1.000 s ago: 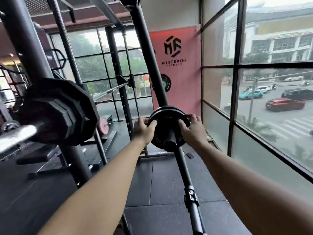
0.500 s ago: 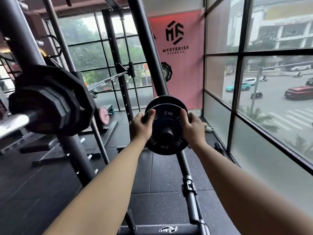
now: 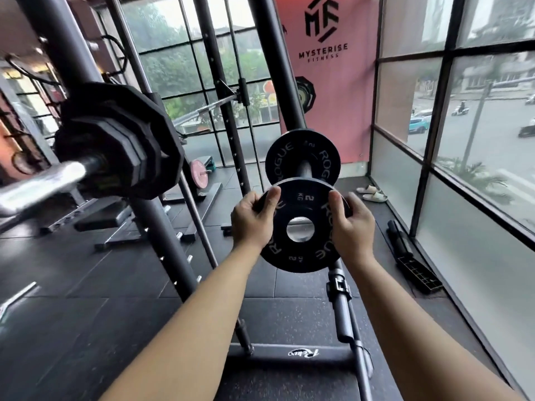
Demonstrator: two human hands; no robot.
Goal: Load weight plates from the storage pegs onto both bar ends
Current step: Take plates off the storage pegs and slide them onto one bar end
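Floor (image 3: 86,285): dark rubber tiles under the rack and along the window wall.
Window wall (image 3: 443,140): black-framed panes down the right side, with a street and cars outside.
Rack upright (image 3: 278,82): a dark post leaning from the top middle down to the base bar (image 3: 289,354) at the bottom edge.
Banner (image 3: 347,111): pink, behind the upright, printed MYSTERISE FITNESS.
Loaded bar end (image 3: 115,140): at the left edge, several black many-sided plates are stacked on the chrome sleeve (image 3: 37,183), which points toward the camera.
Held plate (image 3: 307,204): a small black disc marked ROGUE and 2 KG. It is clear of the rack, in the air in front of the upright, its face tilted up toward the camera and its centre hole open.
Stored plate (image 3: 289,157): the same kind, sitting on the storage peg (image 3: 304,169) on the upright, just behind and above the held one.
Left hand (image 3: 252,221): clamped on the held plate's left rim, thumb on the face and the other fingers curled behind.
Right hand (image 3: 353,224): clamped on the right rim the same way, thumb over the front edge.
Pink plate (image 3: 198,173): low on a farther rack, left of the upright.
Slippers (image 3: 372,193): a pale pair on the floor beside the window wall.
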